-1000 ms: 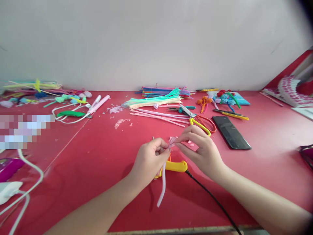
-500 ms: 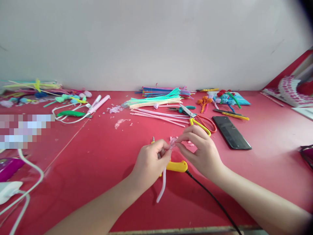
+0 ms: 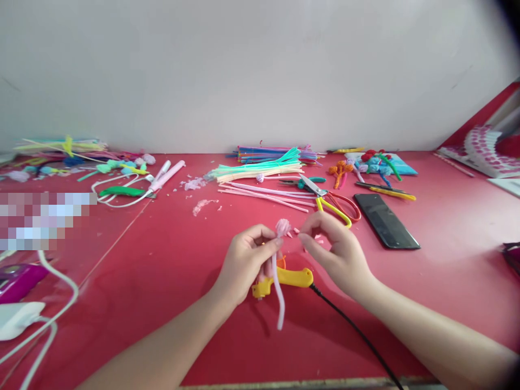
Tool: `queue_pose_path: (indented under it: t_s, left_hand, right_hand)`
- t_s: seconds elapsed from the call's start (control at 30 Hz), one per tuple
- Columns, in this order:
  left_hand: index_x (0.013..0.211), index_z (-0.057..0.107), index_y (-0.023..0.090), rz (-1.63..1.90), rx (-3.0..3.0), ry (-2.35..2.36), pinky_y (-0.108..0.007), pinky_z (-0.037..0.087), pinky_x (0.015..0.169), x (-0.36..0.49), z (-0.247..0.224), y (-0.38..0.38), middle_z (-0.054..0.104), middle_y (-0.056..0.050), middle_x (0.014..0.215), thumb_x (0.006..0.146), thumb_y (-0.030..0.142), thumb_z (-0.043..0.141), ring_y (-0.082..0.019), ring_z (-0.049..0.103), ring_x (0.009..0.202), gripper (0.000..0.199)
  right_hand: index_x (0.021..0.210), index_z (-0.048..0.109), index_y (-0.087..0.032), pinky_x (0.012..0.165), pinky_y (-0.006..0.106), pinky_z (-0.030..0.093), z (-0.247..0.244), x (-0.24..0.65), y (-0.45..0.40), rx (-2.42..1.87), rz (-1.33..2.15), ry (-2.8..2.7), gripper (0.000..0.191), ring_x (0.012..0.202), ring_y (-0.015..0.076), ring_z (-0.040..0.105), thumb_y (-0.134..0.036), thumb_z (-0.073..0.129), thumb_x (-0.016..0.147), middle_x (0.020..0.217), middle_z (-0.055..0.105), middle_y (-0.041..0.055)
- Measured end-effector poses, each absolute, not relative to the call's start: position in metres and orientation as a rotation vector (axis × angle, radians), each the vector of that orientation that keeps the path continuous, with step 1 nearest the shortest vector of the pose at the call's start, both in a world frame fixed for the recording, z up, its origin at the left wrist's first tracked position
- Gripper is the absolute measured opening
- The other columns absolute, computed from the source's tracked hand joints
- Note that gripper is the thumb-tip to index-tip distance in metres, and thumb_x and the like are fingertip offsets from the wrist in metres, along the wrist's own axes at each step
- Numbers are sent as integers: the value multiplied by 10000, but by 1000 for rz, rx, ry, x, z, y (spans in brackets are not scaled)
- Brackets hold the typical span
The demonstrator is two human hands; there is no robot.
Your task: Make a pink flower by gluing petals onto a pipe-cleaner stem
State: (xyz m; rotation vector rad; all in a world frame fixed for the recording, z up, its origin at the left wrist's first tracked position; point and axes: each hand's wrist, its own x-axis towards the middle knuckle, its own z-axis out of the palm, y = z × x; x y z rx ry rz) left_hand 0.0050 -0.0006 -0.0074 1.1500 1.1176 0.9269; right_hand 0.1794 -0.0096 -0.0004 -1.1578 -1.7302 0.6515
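Here, 1 pink stem (image 3: 278, 292) w/ L fingers (image 3: 270, 249) clamped on, R fingers (image 3: 324, 223), closure unclear

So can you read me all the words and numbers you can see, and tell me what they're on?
None that I can read.
Black phone: no readable words on it.
Yellow corded tool: no readable label.
Blue packet: too small to read.
Pixelated patch: nothing readable there.

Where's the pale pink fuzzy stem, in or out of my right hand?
Out: a gap separates the stem from your right hand; your left hand pinches it under its tuft.
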Motion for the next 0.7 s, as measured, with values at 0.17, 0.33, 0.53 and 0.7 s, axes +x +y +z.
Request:
queue_pose_path:
  t_s: [0.17, 0.33, 0.53, 0.7]
  left_hand:
    - [720, 555, 155, 1053, 948, 965, -134, 418, 412, 4, -6, 5, 608, 29, 519, 795, 251, 657, -56, 520, 419, 159]
    - [795, 658, 109, 1058, 826, 825, -128, 463, 496, 2, -3, 5, 630, 1, 554, 790, 198, 657, -52, 563, 489, 89]
    - [809, 713, 106, 1148, 799, 821, -124, 468, 502, -4, -4, 13, 642, -7, 604, 761, 162, 686, -53, 570, 524, 78]
    - [795, 718, 107, 1175, 827, 859, -106, 438, 481, -7, -8, 17, 616, -1, 582, 781, 184, 677, -40, 541, 512, 88]
  right_hand:
    - [815, 567, -195, 505, 209, 370, -11, 168, -17, -1205, 1150, -1957, 102, 537, 84, 504, -284, 550, 861, 651, 574, -42]
    - [851, 527, -203, 465, 187, 414, -16, 164, -21, -1191, 1380, -1771, 106, 464, 78, 538, -268, 465, 906, 608, 567, -56]
    - [1025, 479, -203, 544, 217, 471, -16, 174, -22, -934, 808, -1980, 124, 538, 93, 606, -166, 415, 926, 772, 658, 5]
    - [1143, 536, -133, 637, 285, 489, -13, 185, -21, -582, 16, -2429, 267, 815, 180, 651, -88, 455, 893, 1040, 685, 118]
